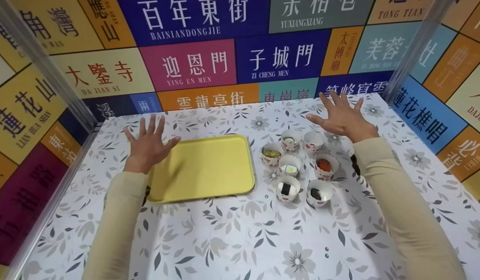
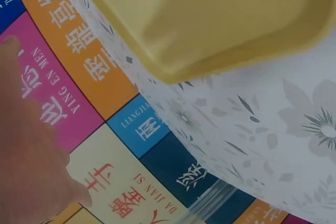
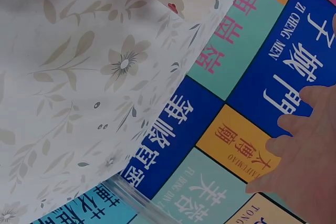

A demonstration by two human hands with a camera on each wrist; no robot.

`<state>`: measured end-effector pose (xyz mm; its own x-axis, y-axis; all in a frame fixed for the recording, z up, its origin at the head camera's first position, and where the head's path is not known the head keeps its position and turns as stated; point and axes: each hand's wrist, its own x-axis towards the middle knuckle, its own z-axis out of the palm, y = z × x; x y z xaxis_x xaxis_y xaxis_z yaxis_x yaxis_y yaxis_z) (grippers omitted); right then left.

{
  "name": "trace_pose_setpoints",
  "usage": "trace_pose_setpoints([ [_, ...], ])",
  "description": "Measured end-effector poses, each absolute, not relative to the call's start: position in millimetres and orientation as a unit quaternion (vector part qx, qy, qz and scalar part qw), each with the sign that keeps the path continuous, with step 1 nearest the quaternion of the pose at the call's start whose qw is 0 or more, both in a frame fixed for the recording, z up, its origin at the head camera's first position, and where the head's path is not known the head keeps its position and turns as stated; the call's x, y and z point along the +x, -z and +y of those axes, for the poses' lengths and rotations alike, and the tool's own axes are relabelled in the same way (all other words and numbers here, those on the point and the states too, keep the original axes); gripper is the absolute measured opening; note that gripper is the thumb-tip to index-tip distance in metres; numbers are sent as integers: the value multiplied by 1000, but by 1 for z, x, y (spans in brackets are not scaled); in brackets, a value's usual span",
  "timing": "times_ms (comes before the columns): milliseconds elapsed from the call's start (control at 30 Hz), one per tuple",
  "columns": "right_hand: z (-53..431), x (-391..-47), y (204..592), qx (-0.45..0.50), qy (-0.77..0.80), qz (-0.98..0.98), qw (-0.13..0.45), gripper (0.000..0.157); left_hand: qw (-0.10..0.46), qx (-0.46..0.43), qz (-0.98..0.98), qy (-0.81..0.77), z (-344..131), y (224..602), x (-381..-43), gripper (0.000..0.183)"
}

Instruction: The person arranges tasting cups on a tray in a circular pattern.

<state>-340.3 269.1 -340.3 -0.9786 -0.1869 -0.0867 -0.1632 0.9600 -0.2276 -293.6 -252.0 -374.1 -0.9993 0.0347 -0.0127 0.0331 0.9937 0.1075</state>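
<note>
My left hand (image 1: 145, 147) is held with spread fingers over the left end of a yellow tray (image 1: 212, 167), gripping nothing. On the right, my right hand (image 1: 343, 118) hovers with its fingers fanned out beyond the group of paper cups, also holding nothing. Several small patterned paper cups (image 1: 313, 143) stand together right of the tray. One contains a white rice ball with a black band (image 1: 286, 189), another something orange-red (image 1: 324, 165). Others hold greenish-yellow food (image 1: 271, 154), a white piece with a yellow-green spot (image 1: 290, 168) and a dark item (image 1: 315, 193).
A white floral cloth (image 1: 232, 241) covers the table. Colourful panels with Chinese lettering (image 1: 189, 64) rise behind and along both sides. A clear corner strip (image 1: 57, 66) runs up at the left. Something dark (image 1: 355, 165) shows beside the right sleeve.
</note>
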Motion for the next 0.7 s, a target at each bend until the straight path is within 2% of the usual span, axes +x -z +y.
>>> trace_pose_setpoints([
  [333, 280, -328, 343, -110, 150, 981, 59, 98, 13, 29, 996, -80, -269, 378, -270, 91],
  [700, 286, -309, 358, -122, 272, 953, 60, 85, 25, 49, 993, -107, -276, 390, -238, 92],
])
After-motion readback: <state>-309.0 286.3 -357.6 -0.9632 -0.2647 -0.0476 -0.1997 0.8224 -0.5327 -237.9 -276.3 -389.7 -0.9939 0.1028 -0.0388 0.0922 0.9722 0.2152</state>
